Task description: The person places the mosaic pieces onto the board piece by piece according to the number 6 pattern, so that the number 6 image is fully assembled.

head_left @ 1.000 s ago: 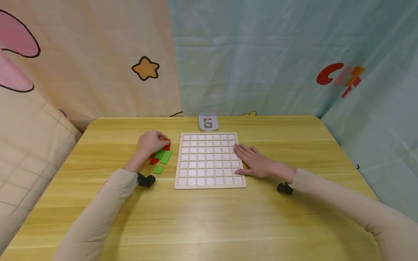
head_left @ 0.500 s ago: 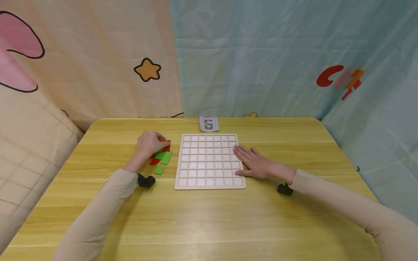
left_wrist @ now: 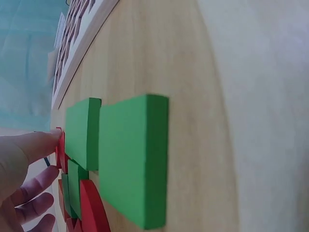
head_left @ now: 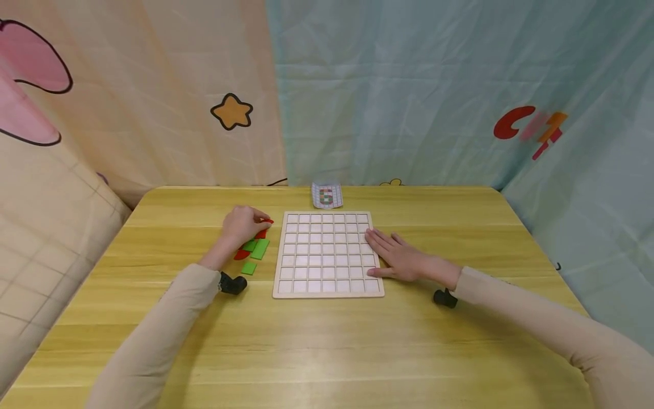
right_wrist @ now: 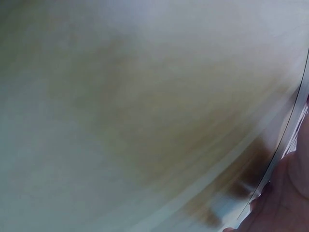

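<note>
My left hand point(head_left: 240, 225) is over a small pile of coloured tiles, left of the white grid board point(head_left: 327, 296). Its thumb and fingers pinch a red tile point(head_left: 269, 221) with a curved edge. Below the fingertips lie another red tile point(head_left: 261, 234), a green rectangular tile point(head_left: 260, 249) and a red rounded tile point(head_left: 242, 255). A green square tile point(left_wrist: 125, 154) stands out nearest in the left wrist view. My right hand point(head_left: 401, 257) rests flat, fingers spread, on the board's right edge; the right wrist view catches only part of its palm point(right_wrist: 289, 193).
Behind the board lies a small paper card point(head_left: 327, 196) with a coloured pattern on a printed grid. The wooden table point(head_left: 327, 352) reaches back to a printed curtain point(head_left: 383, 113). Black wrist mounts point(head_left: 233, 284) sit close above the tabletop.
My left hand has shifted a little to the right, and the red tile in its fingertips now stands out past the pile. My right hand has stayed on the board.
</note>
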The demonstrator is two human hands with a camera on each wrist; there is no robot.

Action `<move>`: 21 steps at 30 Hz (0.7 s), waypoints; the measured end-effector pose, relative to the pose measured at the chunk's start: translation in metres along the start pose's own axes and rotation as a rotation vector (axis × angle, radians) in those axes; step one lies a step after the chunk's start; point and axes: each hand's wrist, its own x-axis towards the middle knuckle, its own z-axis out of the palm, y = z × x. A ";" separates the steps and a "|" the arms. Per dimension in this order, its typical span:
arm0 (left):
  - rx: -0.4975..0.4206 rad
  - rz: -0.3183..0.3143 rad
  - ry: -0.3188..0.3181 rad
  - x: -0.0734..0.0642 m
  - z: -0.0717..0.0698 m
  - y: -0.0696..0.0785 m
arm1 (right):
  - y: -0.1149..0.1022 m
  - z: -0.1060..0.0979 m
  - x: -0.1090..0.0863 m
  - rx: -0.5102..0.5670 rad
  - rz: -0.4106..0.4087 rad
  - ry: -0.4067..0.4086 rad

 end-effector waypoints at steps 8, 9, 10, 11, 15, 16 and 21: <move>-0.064 -0.040 -0.058 -0.002 -0.005 0.000 | -0.003 -0.001 0.000 0.005 -0.008 0.005; -0.077 -0.047 -0.065 -0.002 -0.005 -0.001 | -0.003 -0.001 0.000 0.004 -0.008 0.004; -0.085 -0.050 -0.069 -0.001 -0.005 -0.001 | -0.003 -0.001 -0.001 0.004 -0.008 0.004; -0.091 -0.052 -0.072 -0.001 -0.006 -0.001 | -0.002 -0.001 0.000 0.003 -0.008 0.005; -0.094 -0.041 -0.072 0.000 -0.006 -0.001 | 0.000 0.001 0.000 -0.002 -0.002 0.001; -0.091 -0.037 -0.070 0.000 -0.006 -0.001 | 0.000 0.001 0.001 -0.002 0.001 -0.002; -0.075 -0.019 -0.056 -0.001 -0.006 0.001 | 0.001 0.000 0.001 0.000 -0.002 0.002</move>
